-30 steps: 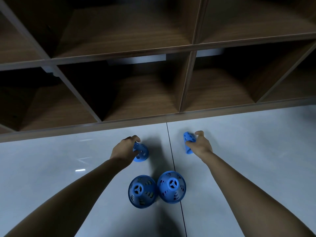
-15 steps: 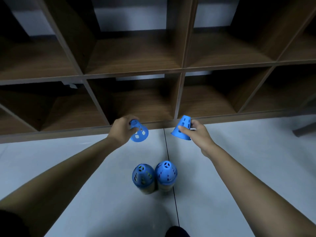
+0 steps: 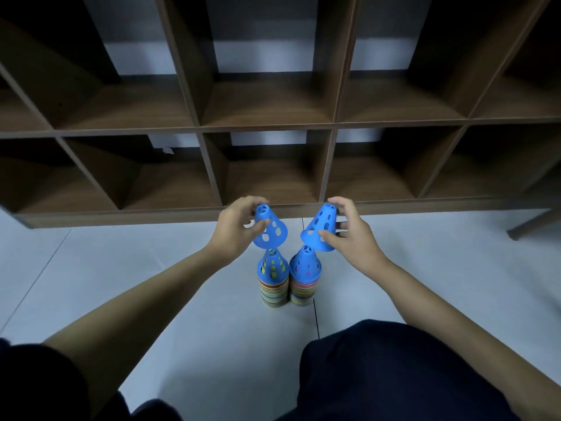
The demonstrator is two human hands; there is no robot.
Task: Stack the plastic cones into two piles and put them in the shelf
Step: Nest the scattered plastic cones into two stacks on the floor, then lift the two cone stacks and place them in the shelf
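Note:
Two piles of stacked plastic cones stand side by side on the pale floor, each topped by a blue perforated cone with multicoloured rims below: the left pile (image 3: 272, 276) and the right pile (image 3: 304, 276). My left hand (image 3: 235, 227) grips a blue cone (image 3: 271, 228) just above the left pile, tilted. My right hand (image 3: 349, 229) holds another blue cone (image 3: 321, 227) above the right pile, tilted too. The wooden shelf (image 3: 273, 126) with open compartments stands right behind.
The shelf's bottom edge (image 3: 121, 215) runs across the floor just beyond my hands. My dark-clothed knees (image 3: 379, 369) fill the lower frame. A wooden furniture leg (image 3: 531, 223) sits at the far right. Pale floor tiles (image 3: 121, 262) spread to both sides of the piles.
Both hands have lifted their blue cones off the floor and brought them back over the two piles. The view has pulled back, showing the piles' coloured rims and my knees.

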